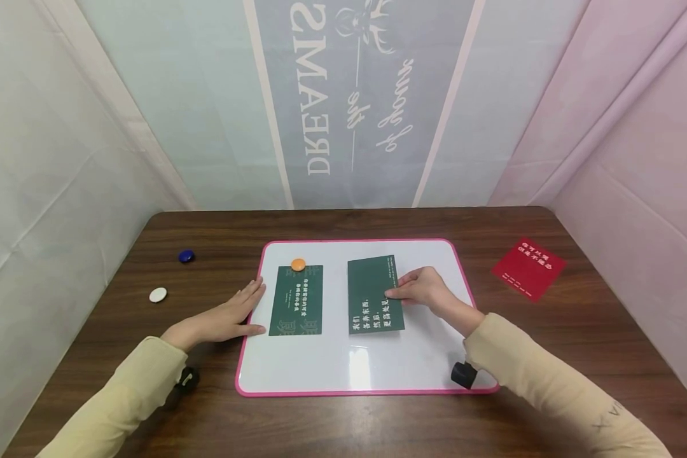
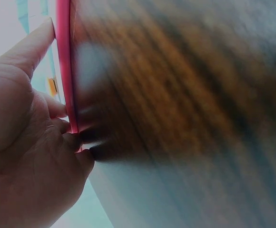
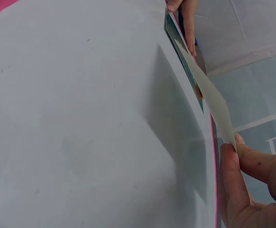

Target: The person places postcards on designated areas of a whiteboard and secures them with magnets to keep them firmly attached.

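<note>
head view: i have a white board (image 1: 418, 356) with a pink rim lying flat on the brown wood-grain surface (image 1: 298, 426). left hand (image 1: 220, 321) rests at the board's left edge, fingers straight and spread a little, tips over the rim, thumb set apart on the near side; it holds nothing. from the left wrist feed i get the pink rim running right by the thumb and fingers; much of that picture is blurred.

right hand (image 1: 423, 289) pinches the right edge of a dark green card (image 1: 372, 296), thumb on the printed face. that card is over the middle of the board, tilted, its right side lifted. right wrist feed shows me the pale back of it, slightly bent, mirrored in the glossy white below; whether its left edge touches the board i cannot tell.

second green card (image 1: 296, 302) lies flat on the board's left part, just beside the left hand, an orange disc (image 1: 298, 264) sitting on its far edge. well apart on the surface: blue disc (image 1: 186, 256) and white disc (image 1: 158, 294) to the left, red card (image 1: 528, 268) to the right, turned cornerwise. printed curtain (image 1: 372, 178) behind.
</note>
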The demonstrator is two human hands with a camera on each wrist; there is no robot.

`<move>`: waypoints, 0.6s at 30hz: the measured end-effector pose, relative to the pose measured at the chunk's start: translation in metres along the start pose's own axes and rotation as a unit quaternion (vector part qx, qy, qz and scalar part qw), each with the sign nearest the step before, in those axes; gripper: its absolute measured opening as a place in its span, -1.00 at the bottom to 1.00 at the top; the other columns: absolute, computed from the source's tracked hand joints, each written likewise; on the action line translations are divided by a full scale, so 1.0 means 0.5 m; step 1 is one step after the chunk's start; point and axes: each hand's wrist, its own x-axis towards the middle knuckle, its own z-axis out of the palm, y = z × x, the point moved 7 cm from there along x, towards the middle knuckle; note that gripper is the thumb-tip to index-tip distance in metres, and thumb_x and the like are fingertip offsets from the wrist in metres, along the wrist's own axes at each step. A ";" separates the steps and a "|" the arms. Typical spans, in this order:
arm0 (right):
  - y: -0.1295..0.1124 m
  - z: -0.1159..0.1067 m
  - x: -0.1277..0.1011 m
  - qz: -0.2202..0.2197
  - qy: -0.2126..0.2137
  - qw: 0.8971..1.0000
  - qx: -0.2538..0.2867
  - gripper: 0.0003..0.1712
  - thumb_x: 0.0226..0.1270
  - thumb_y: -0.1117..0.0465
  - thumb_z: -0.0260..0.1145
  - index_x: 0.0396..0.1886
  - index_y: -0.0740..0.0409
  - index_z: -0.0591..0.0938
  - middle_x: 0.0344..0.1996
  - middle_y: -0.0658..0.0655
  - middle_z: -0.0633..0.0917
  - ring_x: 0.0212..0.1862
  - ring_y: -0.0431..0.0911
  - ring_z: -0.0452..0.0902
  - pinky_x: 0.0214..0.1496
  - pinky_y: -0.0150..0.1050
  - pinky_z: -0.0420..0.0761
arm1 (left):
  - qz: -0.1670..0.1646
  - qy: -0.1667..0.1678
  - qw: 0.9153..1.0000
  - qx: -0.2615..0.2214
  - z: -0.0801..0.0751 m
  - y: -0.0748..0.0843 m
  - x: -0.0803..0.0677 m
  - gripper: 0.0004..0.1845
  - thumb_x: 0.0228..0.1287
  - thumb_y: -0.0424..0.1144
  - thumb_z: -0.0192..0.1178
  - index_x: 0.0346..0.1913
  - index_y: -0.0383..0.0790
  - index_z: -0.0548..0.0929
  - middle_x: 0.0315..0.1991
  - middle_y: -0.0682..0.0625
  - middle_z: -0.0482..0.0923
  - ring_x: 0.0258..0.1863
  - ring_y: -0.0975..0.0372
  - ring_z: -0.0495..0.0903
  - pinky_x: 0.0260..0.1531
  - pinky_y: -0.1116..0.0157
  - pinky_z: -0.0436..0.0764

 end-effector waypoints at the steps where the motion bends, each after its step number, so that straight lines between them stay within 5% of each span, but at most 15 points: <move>1: -0.001 0.002 0.001 -0.001 -0.001 1.000 -0.002 -0.60 -0.11 0.25 0.51 -0.32 0.37 0.56 -0.57 0.10 0.66 -0.54 -0.23 0.53 -0.39 -0.34 0.62 | 0.000 0.000 1.000 0.001 0.000 0.000 0.000 -0.03 0.20 0.10 0.11 0.39 -0.44 -0.14 0.42 -0.29 -0.34 0.39 -0.10 -0.27 0.29 -0.08 -0.13; 18: -0.005 0.029 0.011 0.007 0.015 0.999 -0.051 -0.63 -0.13 0.21 0.52 -0.37 0.31 0.57 -0.55 0.13 0.64 -0.64 -0.20 0.54 -0.54 -0.40 0.54 | -0.006 -0.001 1.000 0.005 0.000 -0.003 -0.001 -0.02 0.19 0.13 0.10 0.40 -0.41 -0.14 0.42 -0.27 -0.34 0.39 -0.09 -0.28 0.30 -0.07 -0.13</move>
